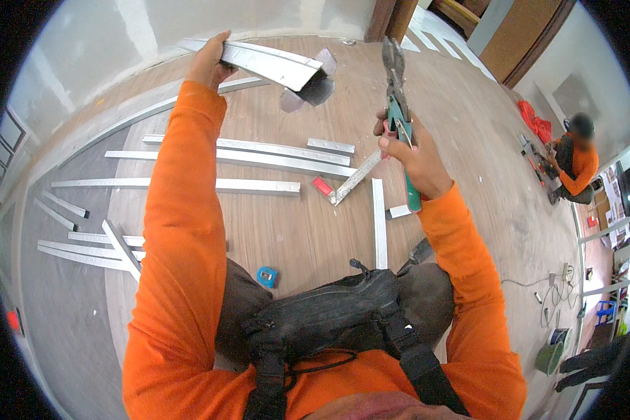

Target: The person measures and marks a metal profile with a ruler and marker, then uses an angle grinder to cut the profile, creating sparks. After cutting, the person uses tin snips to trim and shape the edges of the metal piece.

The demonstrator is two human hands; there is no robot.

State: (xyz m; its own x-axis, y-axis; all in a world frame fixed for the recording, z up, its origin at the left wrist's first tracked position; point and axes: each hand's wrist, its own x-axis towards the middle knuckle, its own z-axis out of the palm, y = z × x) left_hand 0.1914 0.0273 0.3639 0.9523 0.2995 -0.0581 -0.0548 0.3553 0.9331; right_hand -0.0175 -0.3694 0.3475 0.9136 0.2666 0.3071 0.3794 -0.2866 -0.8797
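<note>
My left hand (pixel 212 61) is closed around a silver metal channel (pixel 273 63), lifted above the floor at the upper left. Its far end has cut flaps (pixel 318 89) bent outward. My right hand (pixel 418 155) grips tin snips (pixel 397 91) with green handles, their jaws pointing up and away from me. Something pinkish-red shows by the fingers, too small to name. Just left of that hand, a metal square with a red part (pixel 323 185) lies on the floor, its blade (pixel 358 176) reaching toward the hand.
Several silver channels (pixel 259 186) lie across the wooden floor to the left. A blue tape measure (pixel 267 276) sits near my knees; a narrow strip (pixel 379 224) lies ahead. At far right, another person (pixel 577 161) crouches by tools. Cables (pixel 556 294) and a bucket (pixel 549 357) are lower right.
</note>
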